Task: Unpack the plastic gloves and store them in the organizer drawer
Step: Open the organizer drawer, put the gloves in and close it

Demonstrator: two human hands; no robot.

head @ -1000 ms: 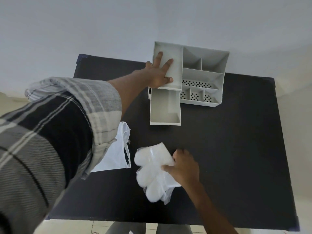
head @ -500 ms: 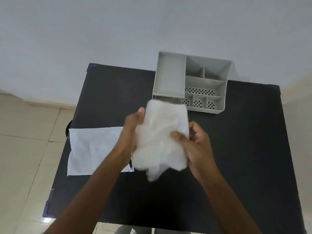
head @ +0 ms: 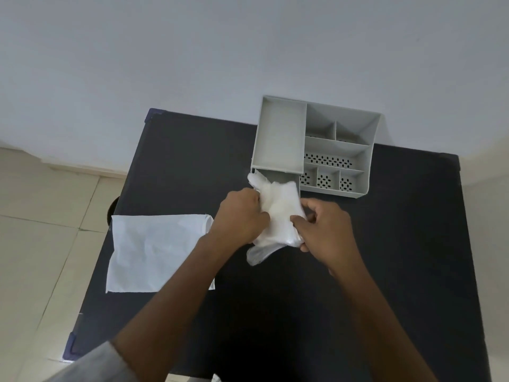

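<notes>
Gloves [head: 278, 213]: a crumpled translucent white wad, held between both hands above the tabletop [head: 399, 244], just in front of the organizer [head: 338, 150]. Far end of the wad overlaps the open drawer [head: 278, 176] at the organizer's near left corner; whether it touches the drawer floor cannot be told.

Orientation: long axis runs roughly away from the person, leaning slightly left at the far end. A loose tail hangs at the near end, below the hands, toward the person.

Left hand [head: 239, 216]: on the wad's left side, fingers curled in and closed on the plastic, knuckles up. Right hand [head: 325, 230]: on the right side, thumb and fingertips pinching the near right edge of the wad, remaining fingers bent, not spread. Both forearms bare; a grey sleeve [head: 91, 365] shows at the lower left edge.

Organizer: grey, several compartments, perforated floors in the right-hand ones, standing at the far edge of the dark tabletop against the wall. A flat white bag [head: 154, 252] lies on the tabletop left of the hands, partly under the left forearm, well apart from the organizer.
</notes>
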